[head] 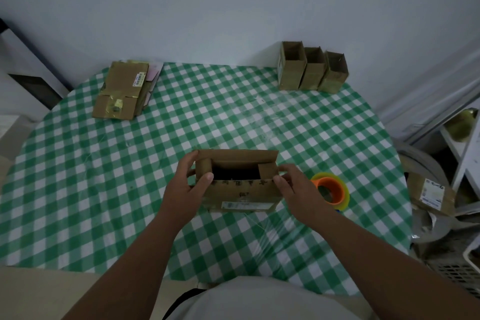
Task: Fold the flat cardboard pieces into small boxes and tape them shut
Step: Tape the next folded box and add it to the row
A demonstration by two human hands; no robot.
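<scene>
Item in hand: one small cardboard box (237, 180), standing on the near middle of the green-checked table (104, 189), top open and dark inside. Both short end flaps were already turned inward; the far long flap stood partly folded over; the near long flap was not yet down.

Left hand (185, 184): gripped the box's left end, thumb curled over the near left corner, fingers wrapped round the far side.

Right hand (294, 186): gripped the box's right end, thumb on the near right corner, fingers pressing the right end flap inward.

Tape roll (331, 191): orange core, lying just right of the right hand, untouched.

Stock: a stack of flat cardboard pieces (120, 93) at the far left; three folded boxes (311, 69) in a row at the far right, tops open.

Step, as judged: closing the top flaps. Next move would call for laying both long flaps flat, holding them down with one hand, and freeing the other to reach the tape.
</scene>
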